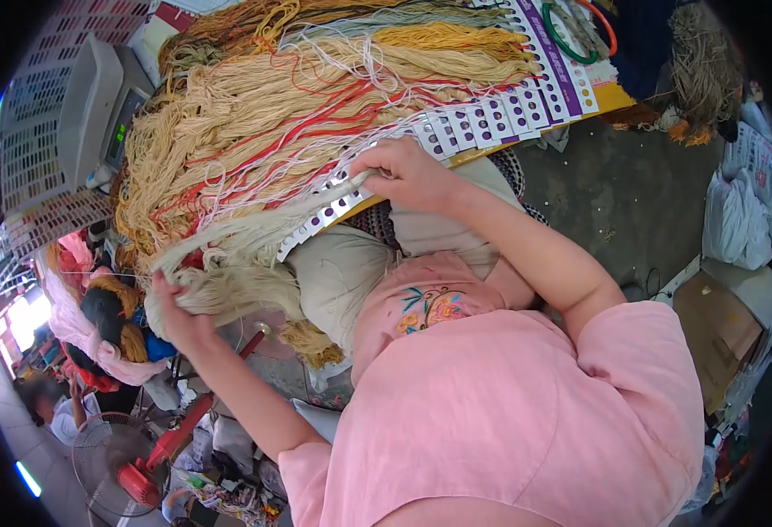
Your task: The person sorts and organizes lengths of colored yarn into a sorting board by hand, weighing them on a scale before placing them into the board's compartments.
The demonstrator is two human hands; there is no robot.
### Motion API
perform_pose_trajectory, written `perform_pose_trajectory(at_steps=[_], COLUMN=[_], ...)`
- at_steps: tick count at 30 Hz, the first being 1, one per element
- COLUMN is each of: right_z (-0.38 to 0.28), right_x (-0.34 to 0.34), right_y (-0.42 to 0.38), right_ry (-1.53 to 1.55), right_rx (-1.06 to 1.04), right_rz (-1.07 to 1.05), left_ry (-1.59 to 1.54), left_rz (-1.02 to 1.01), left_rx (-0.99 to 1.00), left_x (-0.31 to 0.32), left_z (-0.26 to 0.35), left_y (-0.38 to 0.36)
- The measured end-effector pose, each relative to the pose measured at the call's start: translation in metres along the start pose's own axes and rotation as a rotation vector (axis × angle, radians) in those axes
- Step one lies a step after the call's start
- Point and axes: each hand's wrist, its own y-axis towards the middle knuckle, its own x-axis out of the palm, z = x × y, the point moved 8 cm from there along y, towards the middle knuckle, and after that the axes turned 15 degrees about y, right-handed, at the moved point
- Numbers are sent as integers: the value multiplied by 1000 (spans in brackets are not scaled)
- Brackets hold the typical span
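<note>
A long pale cream skein of yarn (254, 228) stretches between my two hands, its looser part hanging over my lap at the left. My right hand (410, 176) pinches one drawn-out end of it, just above the row of punched cards. At the other end, my left hand (182, 318) is closed around the thick part, its fingers partly hidden by strands. Beneath the stretched yarn lie tan hanks of thread (228, 114) crossed by red and white strands. White cards with holes (478, 123) line the table's front edge, with threads running up to them.
A digital scale (122, 123) with a tray stands at the left beside a plastic crate (34, 132). Coloured yarn bundles (105, 325) hang at the left, above a standing fan (122, 465). Green and red rings (570, 35) lie at the back right. White plastic bags (742, 215) are at the right.
</note>
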Motion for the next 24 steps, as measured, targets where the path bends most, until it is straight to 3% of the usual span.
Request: perform_pose_trajectory(at_steps=[1,3,5,6,8,10,13,14,15,16,17,19,20,22,24], right_z=[-8,-19,-6,-11,5,8,-11,-10,-11,-12,-8,-7,-6,-8,-9], right_x=[-1,2,-2,-3,-9,-11,-5,-2,2,6,8,8,9,9,9], right_y=[-3,-3,-2,-1,-3,-3,-2,-3,-5,-6,-6,-6,-6,-7,-8], right_ry=[-69,-248,45,43,354,307,-69,-65,-253,-442,-412,-424,-431,-446,-386], right_rx=[-150,-200,-149,-148,233,166,8,7,-15,-36,27,10,-5,-48,-82], right_rz=[28,-3,41,36,71,148,100,103,104,105,87,96,102,89,92], left_ry=[191,275,497,479,453,419,515,500,482,351,216,222,380,106,-59], left_rz=[-140,-396,-554,-658,-769,-825,-684,-539,-393,-428,-461,-559,-288,-492,-280], left_rx=[123,97,278,196,112,-83,-55,-207,-355,-357,-356,-216,82,34,276], left_x=[13,91,145,163,178,177,145,114,75,44,16,0,-4,-42,-63], left_z=[-6,-10,-24,-46,-71,-87,-63,-65,-66,-58,-52,-16,22,33,59], left_y=[-4,-68,-97,-99,-97,-84,-69,-55,-40,-21,-8,-15,-18,14,-8])
